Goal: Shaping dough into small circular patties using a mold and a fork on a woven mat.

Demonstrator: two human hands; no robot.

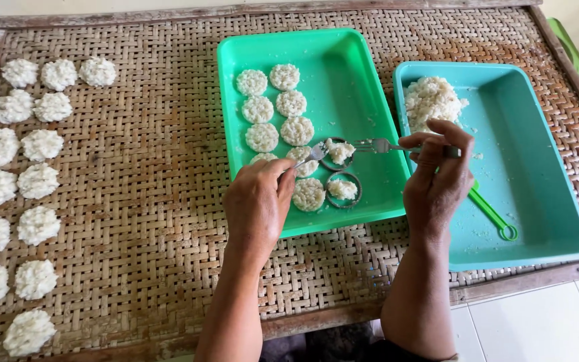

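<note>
Left hand (257, 204) grips a spoon (317, 151), right hand (437, 175) grips a fork (378, 145), pressing rice (339, 150) into a ring (338, 163) between them; sticky grains could spill over its rim.

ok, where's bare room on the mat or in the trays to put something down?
Free: the woven mat between the white rice cakes at its left edge and the green tray; that tray's right half; the teal tray right of its rice pile. Crowded: the green tray's left column of rice discs, where the left hand and right hand work.
</note>
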